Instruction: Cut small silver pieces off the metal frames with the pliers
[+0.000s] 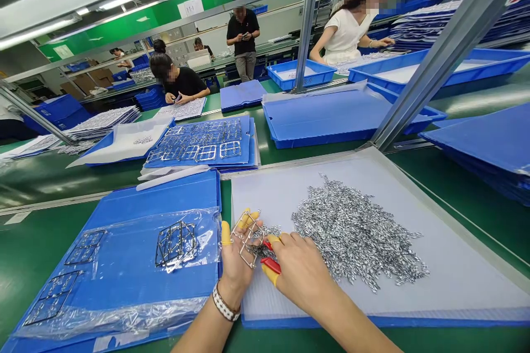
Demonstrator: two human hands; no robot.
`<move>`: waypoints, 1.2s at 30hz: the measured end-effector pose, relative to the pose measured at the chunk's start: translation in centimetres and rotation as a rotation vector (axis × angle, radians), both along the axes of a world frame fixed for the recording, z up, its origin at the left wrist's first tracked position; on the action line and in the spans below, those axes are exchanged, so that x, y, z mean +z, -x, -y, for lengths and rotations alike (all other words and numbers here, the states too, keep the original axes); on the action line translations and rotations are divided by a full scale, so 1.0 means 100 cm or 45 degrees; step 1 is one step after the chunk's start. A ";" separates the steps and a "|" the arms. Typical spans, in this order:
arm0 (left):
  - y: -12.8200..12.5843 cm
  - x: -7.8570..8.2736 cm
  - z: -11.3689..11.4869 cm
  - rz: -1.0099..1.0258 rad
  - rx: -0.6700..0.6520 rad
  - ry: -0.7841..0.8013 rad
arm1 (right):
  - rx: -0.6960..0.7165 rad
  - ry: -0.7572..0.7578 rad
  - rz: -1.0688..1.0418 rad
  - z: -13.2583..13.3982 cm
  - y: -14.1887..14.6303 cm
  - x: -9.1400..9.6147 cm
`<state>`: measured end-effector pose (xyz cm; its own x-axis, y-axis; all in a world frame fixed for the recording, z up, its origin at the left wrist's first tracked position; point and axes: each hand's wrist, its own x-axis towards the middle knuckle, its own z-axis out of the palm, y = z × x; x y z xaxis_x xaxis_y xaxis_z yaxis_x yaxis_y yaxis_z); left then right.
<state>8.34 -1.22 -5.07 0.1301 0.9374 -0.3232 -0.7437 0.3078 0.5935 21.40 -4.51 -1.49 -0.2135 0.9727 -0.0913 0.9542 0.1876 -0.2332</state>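
Note:
My left hand, palm up with yellow finger cots, holds a small shiny metal sprue frame. Red-handled nippers are gripped in my right hand, which also wears yellow finger cots. Their dark jaws meet the frame's right side over my left palm; whether the blades are closed cannot be made out. Just right of my hands, a large heap of small silvery pieces lies on a white sheet. To the left, a stack of several frames rests on clear plastic over a blue board.
More frames lie on blue boards beyond my hands. Metal posts slant up from the green bench. Blue trays stand behind the heap. Several people are across the bench, one in white at the right.

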 end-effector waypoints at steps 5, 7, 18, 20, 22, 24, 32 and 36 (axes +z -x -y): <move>0.000 -0.004 0.000 -0.034 0.025 -0.008 | 0.018 0.016 0.033 -0.002 0.002 0.005; -0.001 -0.005 0.000 -0.062 0.040 0.004 | 0.022 0.039 0.064 -0.003 0.004 0.008; -0.001 -0.001 0.001 -0.003 0.006 0.021 | -0.044 -0.051 -0.060 -0.001 -0.008 0.008; -0.002 0.001 0.001 0.035 -0.022 0.033 | -0.048 -0.085 -0.175 -0.003 -0.010 0.007; -0.004 0.002 0.001 0.077 -0.036 0.039 | -0.052 -0.100 -0.250 -0.005 -0.009 0.004; -0.005 0.002 0.001 0.121 -0.055 0.039 | -0.061 -0.119 -0.357 -0.008 -0.006 -0.001; -0.008 -0.010 0.004 0.157 -0.077 0.059 | -0.106 -0.142 -0.896 -0.029 0.021 -0.026; -0.009 -0.013 0.005 0.083 -0.051 0.107 | -0.174 -0.066 -0.994 -0.032 0.030 -0.032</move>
<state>9.22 -1.70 -6.38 0.1899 0.9010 -0.3900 -0.7660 0.3845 0.5152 18.43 -1.30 -4.65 -0.0754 0.9938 0.0820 0.5340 0.1097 -0.8383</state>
